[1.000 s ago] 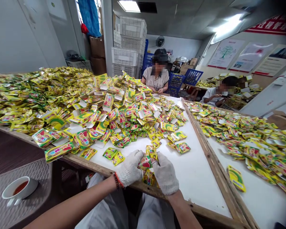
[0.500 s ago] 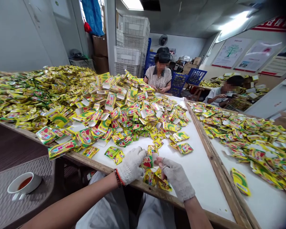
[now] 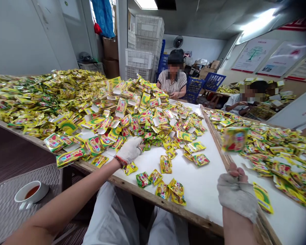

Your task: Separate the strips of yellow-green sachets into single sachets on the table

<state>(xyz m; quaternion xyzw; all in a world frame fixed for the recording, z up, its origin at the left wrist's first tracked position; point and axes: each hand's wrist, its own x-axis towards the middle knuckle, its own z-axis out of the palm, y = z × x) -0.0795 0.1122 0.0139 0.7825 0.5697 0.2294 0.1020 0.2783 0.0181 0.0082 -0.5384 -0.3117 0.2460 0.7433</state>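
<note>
White bench (image 3: 199,194), heaped with yellow sachets (image 3: 122,119) ahead of both gloved grips. Left grip (image 3: 129,150) at the heap's edge, fingers together, closure unclear. Right grip (image 3: 236,194) curled shut, empty; one blurred sachet (image 3: 234,139) just above it, not touching.

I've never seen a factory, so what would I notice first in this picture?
A huge heap of yellow and green sachets covers the far part of the white table. Near the front, a sachet seems to be in the air above the person's gloved right hand. The gloved left hand is at the edge of the heap.
</note>
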